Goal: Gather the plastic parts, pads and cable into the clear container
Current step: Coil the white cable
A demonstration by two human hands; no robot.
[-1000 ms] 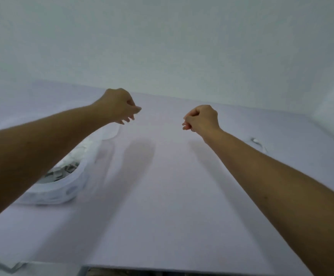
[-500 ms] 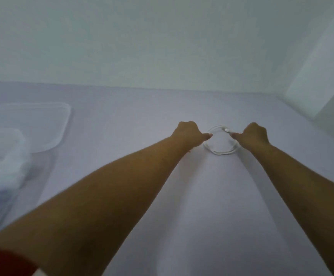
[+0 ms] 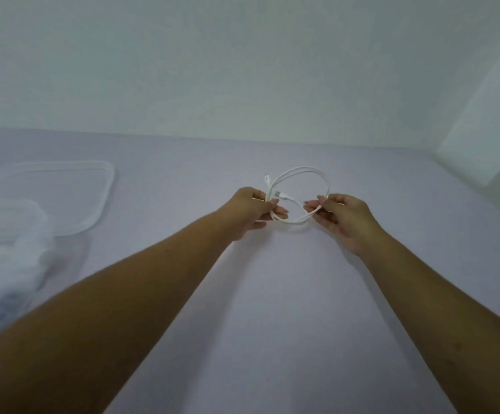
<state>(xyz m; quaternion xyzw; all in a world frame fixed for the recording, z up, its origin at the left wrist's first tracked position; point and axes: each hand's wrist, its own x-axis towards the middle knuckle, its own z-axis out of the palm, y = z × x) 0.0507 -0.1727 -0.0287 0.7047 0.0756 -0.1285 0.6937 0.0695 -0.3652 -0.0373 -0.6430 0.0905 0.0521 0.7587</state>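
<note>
A coiled white cable hangs in a loop between my two hands, lifted a little above the pale table. My left hand pinches the coil's left side, where both plug ends stick out. My right hand pinches the coil's right side between thumb and fingers. The clear container sits at the far left edge, blurred, with white pieces inside it. Its contents cannot be made out.
A clear flat lid lies on the table behind the container, at the left. A pale wall rises behind the table's far edge. A white panel stands at the right corner.
My view swung right, away from the container. Both hands reached the cable, closed on it and raised it off the table as a loop.
</note>
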